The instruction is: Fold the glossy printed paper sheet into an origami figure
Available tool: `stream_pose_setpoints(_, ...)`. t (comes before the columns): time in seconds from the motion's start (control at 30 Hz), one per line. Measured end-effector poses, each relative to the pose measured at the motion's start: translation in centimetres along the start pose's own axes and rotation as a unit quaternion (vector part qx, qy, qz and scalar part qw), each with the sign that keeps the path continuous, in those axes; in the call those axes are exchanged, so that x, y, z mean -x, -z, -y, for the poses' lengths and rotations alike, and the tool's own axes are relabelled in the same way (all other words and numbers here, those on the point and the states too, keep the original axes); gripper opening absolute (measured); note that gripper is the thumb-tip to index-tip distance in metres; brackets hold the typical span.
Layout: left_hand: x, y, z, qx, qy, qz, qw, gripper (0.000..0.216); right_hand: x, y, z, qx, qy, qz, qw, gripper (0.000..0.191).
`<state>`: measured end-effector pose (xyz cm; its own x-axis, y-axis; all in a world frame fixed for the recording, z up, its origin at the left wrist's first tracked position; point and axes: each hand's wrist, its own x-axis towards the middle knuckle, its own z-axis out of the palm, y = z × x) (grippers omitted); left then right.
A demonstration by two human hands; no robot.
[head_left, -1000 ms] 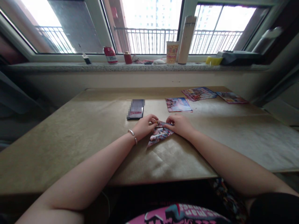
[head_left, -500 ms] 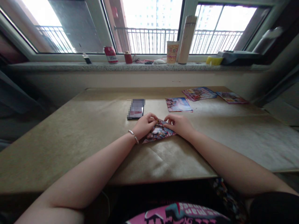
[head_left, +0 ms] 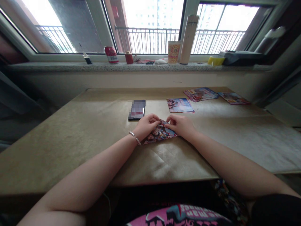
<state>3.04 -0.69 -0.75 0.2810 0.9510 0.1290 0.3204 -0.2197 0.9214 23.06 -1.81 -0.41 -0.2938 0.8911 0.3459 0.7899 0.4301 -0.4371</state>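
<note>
A folded sheet of colourful printed paper (head_left: pixel 159 134) lies on the brown paper-covered table (head_left: pixel 77 135), in front of me at the centre. My left hand (head_left: pixel 146 125), with a bracelet on its wrist, pinches the paper's upper left edge with curled fingers. My right hand (head_left: pixel 181 125) pinches the upper right edge, fingertips nearly meeting those of the left. Both hands rest on the table and cover the top of the fold.
A phone (head_left: pixel 136 110) lies just beyond my left hand. Three lots of printed sheets lie further right: one sheet (head_left: pixel 180 105), a small stack (head_left: pixel 200 94), another sheet (head_left: pixel 233 98). On the windowsill stand a red can (head_left: pixel 111 55), a paper cup (head_left: pixel 173 51) and a tall flask (head_left: pixel 188 39).
The folded paper has turned from a downward-pointing tip to a flatter shape lying closer under my hands. Both hands shifted slightly away from me and stayed pinched on it.
</note>
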Motion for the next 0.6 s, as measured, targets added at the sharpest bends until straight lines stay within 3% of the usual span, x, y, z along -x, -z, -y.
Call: stream_pose_setpoints(0.6,0.45,-0.7,-0.96,0.037,0.004,-0.06,0.998,0.02,0.34,0.36,0.94,-0.047,0.007,-0.017,0.999,0.019)
